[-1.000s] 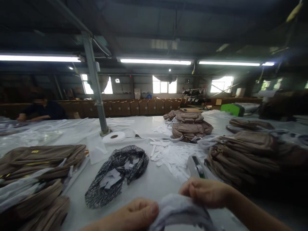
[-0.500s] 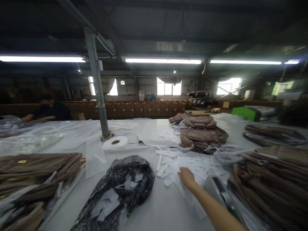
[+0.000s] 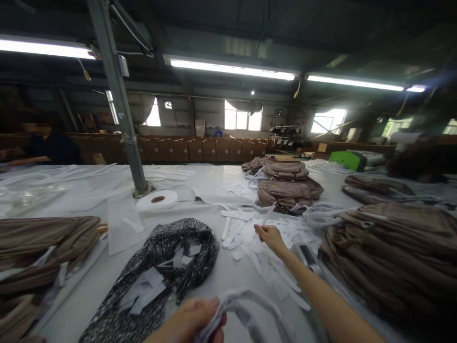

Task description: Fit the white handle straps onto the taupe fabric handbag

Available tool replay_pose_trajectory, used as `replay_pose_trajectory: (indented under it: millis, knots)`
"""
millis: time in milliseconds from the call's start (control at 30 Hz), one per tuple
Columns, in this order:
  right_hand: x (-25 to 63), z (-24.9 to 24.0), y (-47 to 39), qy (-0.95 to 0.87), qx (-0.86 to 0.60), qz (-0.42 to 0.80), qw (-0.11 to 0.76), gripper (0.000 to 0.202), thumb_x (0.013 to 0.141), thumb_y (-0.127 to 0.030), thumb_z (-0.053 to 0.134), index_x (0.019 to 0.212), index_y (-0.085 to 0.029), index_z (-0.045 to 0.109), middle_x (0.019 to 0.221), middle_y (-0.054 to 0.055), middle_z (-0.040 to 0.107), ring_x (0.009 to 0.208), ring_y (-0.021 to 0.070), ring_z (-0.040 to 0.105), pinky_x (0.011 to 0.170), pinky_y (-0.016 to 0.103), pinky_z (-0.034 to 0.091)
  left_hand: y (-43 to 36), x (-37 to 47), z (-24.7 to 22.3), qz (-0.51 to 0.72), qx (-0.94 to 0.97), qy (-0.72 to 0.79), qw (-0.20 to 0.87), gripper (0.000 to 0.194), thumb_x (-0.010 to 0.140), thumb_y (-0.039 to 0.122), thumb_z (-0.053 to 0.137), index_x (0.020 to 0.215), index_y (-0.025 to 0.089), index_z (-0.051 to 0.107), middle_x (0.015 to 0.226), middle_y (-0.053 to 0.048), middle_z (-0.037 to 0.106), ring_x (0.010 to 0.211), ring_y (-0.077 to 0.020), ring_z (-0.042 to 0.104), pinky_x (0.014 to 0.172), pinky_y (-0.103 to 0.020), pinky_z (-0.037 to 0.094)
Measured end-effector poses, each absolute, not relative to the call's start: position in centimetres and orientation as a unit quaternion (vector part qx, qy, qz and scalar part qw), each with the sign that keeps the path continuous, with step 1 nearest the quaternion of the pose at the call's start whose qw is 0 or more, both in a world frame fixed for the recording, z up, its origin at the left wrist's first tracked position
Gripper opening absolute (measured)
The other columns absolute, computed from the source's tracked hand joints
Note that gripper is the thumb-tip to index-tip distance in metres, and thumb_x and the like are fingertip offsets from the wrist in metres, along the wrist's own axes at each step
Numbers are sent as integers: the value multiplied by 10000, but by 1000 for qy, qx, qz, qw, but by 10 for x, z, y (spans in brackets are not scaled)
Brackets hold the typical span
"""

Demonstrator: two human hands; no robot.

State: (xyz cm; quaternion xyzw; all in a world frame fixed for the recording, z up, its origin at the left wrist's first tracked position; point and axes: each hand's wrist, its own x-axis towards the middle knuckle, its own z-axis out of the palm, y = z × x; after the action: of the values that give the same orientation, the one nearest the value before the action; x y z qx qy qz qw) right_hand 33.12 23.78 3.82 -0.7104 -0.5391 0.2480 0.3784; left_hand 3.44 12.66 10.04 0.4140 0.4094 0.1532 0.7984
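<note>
Pale grey strap [image 3: 243,307], soft woven loop, low centre, pinched in left hand [image 3: 193,321], fingers curled tight on it. Right hand [image 3: 269,236] stretched out onto heap of white paper strips [image 3: 250,238], flat, thin, round-ended; fingers bunched on one strip. Black-white speckled fabric bag [image 3: 171,257] just left, paper scraps inside. White tape roll [image 3: 157,200] behind. Brown fabric bags [image 3: 385,247] stacked right on white surface [image 3: 228,271]. No writing readable.

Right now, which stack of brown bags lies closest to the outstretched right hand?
The big stack of brown bags at the table's right edge, just beside the right hand; the other piles sit farther back or far left.
</note>
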Motion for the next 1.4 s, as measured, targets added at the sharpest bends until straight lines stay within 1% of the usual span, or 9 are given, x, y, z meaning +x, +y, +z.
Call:
replay_pose_trajectory:
  millis: [100,167,300,400,633,833,1033,1233,1400]
  knots:
    - [337,68,216,-528,-677,283,428,200,747,-269,615,892,-132,630,655,16,676,646,166,646,579,221,441,122,43,127,187,397,411,799,410,644,530,708,666,138,589,577,-29,627,446,-85,509,433,-193,400]
    - [340,85,200,-520,-657,315,446,325,675,-167,642,995,-133,597,627,-14,663,600,142,629,549,203,426,119,49,140,195,390,405,804,391,623,494,733,685,140,581,569,-4,609,441,-79,515,447,-195,425]
    - [342,109,172,-494,-642,385,442,142,591,-89,651,723,-111,602,443,-40,563,400,97,495,430,194,350,113,57,153,192,377,415,806,292,658,384,725,725,145,571,490,59,522,367,-36,432,391,-146,347]
    - [337,130,142,-472,-622,414,468,129,628,-174,656,612,-140,533,432,-47,520,356,64,406,380,179,277,110,58,156,206,361,442,795,249,695,347,690,741,132,574,450,82,466,322,-16,356,347,-125,253]
    - [285,145,3,-468,-492,508,530,374,735,-512,648,782,-158,535,534,-51,551,349,21,329,357,158,182,107,60,165,256,402,425,769,342,716,439,689,707,129,545,452,92,443,312,-12,334,349,-120,261]
    - [211,98,-35,-362,-432,666,489,626,379,-611,807,708,-151,538,456,-21,557,356,47,422,369,157,237,85,71,185,243,480,366,759,277,742,374,680,711,132,548,490,69,493,344,-25,373,375,-136,317]
    - [181,133,-21,-186,-364,599,689,539,487,-476,831,808,-186,509,506,-72,543,373,3,378,392,108,234,51,60,204,199,540,338,745,333,716,426,695,737,106,608,511,13,560,392,-54,453,416,-160,391]
    - [188,140,-30,-343,-371,584,635,570,595,-550,744,939,-128,573,456,-57,535,313,27,351,332,146,220,42,51,200,198,580,393,686,487,709,588,619,807,112,657,661,-65,658,378,-55,432,352,-165,358]
    - [192,132,-36,-376,-436,518,633,592,601,-612,703,896,-134,516,471,-12,587,328,89,472,330,172,319,50,64,193,234,582,386,676,270,674,401,699,747,145,652,458,44,501,331,-67,418,321,-165,344]
